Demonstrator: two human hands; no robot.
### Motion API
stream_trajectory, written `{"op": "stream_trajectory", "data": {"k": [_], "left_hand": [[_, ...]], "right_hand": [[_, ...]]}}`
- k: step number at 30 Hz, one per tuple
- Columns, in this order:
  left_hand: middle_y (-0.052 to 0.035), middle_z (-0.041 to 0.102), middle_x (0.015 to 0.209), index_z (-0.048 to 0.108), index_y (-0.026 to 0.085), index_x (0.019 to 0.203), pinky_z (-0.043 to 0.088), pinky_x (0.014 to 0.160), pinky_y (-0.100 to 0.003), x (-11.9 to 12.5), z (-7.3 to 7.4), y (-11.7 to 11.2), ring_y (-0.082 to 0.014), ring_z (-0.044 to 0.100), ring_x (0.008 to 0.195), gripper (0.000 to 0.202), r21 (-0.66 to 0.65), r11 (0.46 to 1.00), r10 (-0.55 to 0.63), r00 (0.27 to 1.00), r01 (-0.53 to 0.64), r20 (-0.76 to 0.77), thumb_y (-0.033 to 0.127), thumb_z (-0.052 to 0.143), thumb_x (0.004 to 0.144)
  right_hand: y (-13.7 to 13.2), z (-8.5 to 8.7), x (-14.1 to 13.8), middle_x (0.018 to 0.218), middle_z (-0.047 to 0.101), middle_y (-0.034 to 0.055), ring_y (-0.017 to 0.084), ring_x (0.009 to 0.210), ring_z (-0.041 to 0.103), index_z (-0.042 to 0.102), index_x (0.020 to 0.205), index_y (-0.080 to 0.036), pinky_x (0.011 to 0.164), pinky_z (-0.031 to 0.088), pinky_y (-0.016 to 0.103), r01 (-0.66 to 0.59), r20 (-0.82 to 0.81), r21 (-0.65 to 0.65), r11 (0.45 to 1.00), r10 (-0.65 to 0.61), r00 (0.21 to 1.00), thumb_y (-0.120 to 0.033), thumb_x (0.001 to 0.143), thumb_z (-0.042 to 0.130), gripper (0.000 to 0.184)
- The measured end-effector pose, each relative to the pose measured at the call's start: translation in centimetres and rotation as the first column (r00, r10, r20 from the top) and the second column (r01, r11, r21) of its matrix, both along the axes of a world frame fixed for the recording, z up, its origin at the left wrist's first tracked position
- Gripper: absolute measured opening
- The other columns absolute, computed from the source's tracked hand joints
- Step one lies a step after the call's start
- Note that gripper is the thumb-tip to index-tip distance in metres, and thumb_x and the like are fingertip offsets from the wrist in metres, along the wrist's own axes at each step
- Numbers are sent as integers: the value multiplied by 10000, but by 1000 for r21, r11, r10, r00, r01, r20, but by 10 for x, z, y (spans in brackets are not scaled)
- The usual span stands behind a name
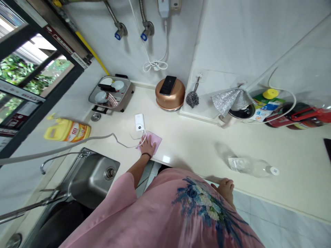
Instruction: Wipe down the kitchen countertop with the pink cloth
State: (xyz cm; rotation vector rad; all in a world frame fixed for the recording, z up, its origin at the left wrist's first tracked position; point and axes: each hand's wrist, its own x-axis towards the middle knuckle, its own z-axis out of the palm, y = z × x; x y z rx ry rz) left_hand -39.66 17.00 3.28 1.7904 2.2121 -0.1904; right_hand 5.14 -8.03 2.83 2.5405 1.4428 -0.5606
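My left hand (147,147) lies flat on a pink cloth (156,140) near the front edge of the counter, its fingers a little spread and pressing the cloth down. Just beyond it is a white power bank (139,121) with a white cable (125,144) that runs close by the fingers. My right hand (226,188) rests at the counter's front edge with its fingers curled in, and nothing shows in it. Nearest to that hand, a clear plastic bottle (254,167) with a white cap lies on its side on the counter.
A sink (93,175) and a yellow jug (67,130) are at the left. An electric pan (124,98) with bowls stands behind. A phone (168,85) lies on a copper-coloured pot (169,98). A steel scourer (192,99) and silvery cloth (230,100) hang at the wall.
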Motion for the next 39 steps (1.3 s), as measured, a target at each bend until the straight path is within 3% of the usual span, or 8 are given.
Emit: {"op": "stream_trajectory", "data": {"k": [4,8,14,17,21,26,32,39], "left_hand": [[-155,57,1789,196,174,1728,119,1293,-648,28,-7,-29,-384,30,1647,759,-3,999,46,999,-46,-25,512,344,1065],[-144,71,1790,246,186,1718,77,1296,-655,99,-17,-46,-397,-7,1645,793,20,956,-294,951,293,94,533,435,1031],[-105,160,1786,374,219,1671,32,1308,-629,217,-29,-64,-360,36,1651,800,213,544,-835,498,812,233,589,541,982],[-95,176,1785,398,234,1658,35,1314,-600,243,-29,-61,-337,54,1653,794,223,460,-881,410,860,237,598,565,973],[-77,249,1769,391,271,1663,63,1322,-576,218,-22,-38,-311,117,1648,750,178,632,-769,582,754,265,593,524,1000],[-114,286,1751,321,262,1698,126,1314,-584,117,-10,2,-314,103,1651,707,74,975,-220,964,212,146,501,447,1045],[-173,187,1769,260,198,1710,215,1279,-625,30,-4,-4,-358,147,1638,740,99,965,245,969,-244,-5,554,340,1066],[-208,125,1773,249,136,1711,175,1269,-675,107,-20,-45,-424,88,1634,747,143,980,148,987,-137,-70,528,288,1076]], "right_hand": [[-2,-1,-3,1550,296,406,512,1498,318,240,1530,41,1204,308,607,63,-27,41,997,-62,998,-472,870,457,864],[-5,-3,-3,1570,252,415,525,1511,286,211,1534,37,1213,284,624,65,-43,39,997,-63,997,-475,874,438,866],[-8,-5,2,1523,300,418,515,1483,314,252,1501,76,1229,280,571,-24,3,37,999,24,1000,-457,907,447,822],[-8,-5,7,1496,349,382,503,1443,372,310,1474,68,1231,297,517,-51,21,33,998,51,998,-460,888,500,811],[-9,-3,17,1443,430,326,470,1378,458,383,1443,24,1207,333,496,-92,1,35,995,92,996,-465,884,526,757],[-14,2,32,1434,477,232,392,1364,503,436,1448,-85,1177,370,430,-130,-56,38,991,132,990,-421,909,528,642],[-18,-2,43,1538,451,229,369,1384,487,439,1502,-71,1167,378,405,-165,-88,21,986,166,982,-385,912,582,684],[-22,3,39,1515,540,229,353,1420,462,497,1498,-96,1171,395,442,-163,-121,111,980,177,977,-310,862,678,695]]}}
